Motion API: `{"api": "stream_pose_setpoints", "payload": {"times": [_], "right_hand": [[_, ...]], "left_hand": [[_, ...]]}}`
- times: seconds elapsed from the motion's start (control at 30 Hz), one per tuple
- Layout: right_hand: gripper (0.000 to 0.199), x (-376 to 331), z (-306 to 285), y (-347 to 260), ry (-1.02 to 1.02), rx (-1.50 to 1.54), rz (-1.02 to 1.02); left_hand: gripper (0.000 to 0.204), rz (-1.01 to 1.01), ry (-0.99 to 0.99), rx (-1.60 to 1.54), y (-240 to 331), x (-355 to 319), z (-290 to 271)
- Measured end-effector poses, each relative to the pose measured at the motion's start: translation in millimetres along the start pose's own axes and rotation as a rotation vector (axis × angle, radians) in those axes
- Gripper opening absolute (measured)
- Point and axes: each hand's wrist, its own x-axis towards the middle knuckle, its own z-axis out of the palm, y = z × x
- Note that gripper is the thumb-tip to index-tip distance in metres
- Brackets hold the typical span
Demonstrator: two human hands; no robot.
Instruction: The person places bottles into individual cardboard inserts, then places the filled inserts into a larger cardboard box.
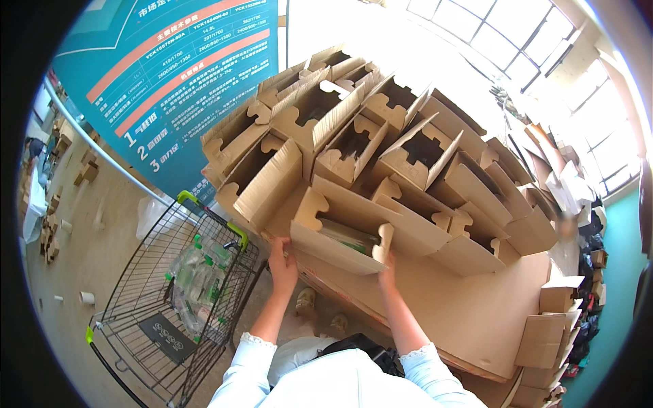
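Observation:
Both my hands grip an open cardboard box at the near edge of the cardboard-topped table. My left hand is closed on its left end, and my right hand on its right end. Notched flaps stand up at both ends of this box. Inside lies something clear and greenish, perhaps a bottle, partly hidden by the box wall. Right behind it, touching or nearly so, stand more open boxes of the same kind. The undersides of my fingers are hidden.
A wire shopping cart with clear, green-capped bottles stands at my left. Behind it rises a teal printed banner. Many open boxes crowd the table's far side. Flattened cardboard is stacked at the right.

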Motion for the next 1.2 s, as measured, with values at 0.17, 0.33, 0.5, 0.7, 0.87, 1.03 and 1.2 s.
{"api": "stream_pose_setpoints", "payload": {"times": [0.17,0.33,0.5,0.7,0.87,1.03,1.2], "right_hand": [[0.037,-35.5,-115.4,25.3,0.162,-0.042,0.135],[0.03,-63.5,-181.9,34.7,0.109,-0.234,-0.023],[0.042,-25.3,-175.6,99.8,0.05,-0.272,-0.07],[0.047,-55.4,-175.0,62.5,0.116,0.207,0.136],[0.041,-61.2,-176.7,45.2,0.026,0.284,0.129],[0.038,-101.0,-138.4,-2.8,0.021,0.273,0.275],[0.052,-125.6,-85.3,-11.0,-0.236,0.17,0.287]], "left_hand": [[0.025,-0.037,-0.195,-0.096,29.7,-96.7,20.7],[0.023,0.005,-0.121,-0.085,21.4,-91.0,57.9],[0.037,0.137,-0.174,0.233,8.6,-82.8,85.9],[0.043,-0.218,-0.209,-0.366,62.7,-127.2,96.7],[0.048,-0.308,-0.219,-0.684,67.8,-145.7,95.5],[0.052,-0.35,-0.158,-0.854,58.9,-159.8,61.2],[0.045,-0.533,0.061,-0.976,-3.1,-187.6,-13.2]]}}
